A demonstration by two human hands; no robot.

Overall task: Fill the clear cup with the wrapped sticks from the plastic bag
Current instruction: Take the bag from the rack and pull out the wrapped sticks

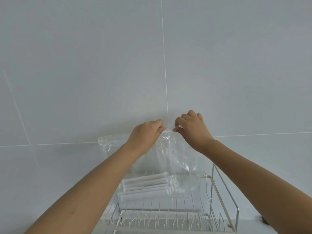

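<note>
Head view: raised before a pale grey tiled wall (84,65), a clear, crinkled plastic bag (175,154), pinched at its top edge by both hands. Left hand (145,134) closed on the rim, thumb and fingers tight on the film; right hand (192,127) likewise, fingertips (176,130) nipping the same edge just beside the left. At the bag's bottom, a bundle of white paper-wrapped sticks (146,184), lying roughly level. Below and behind the bag, a white wire dish rack (168,215) with a chrome frame. No clear cup in view.
</note>
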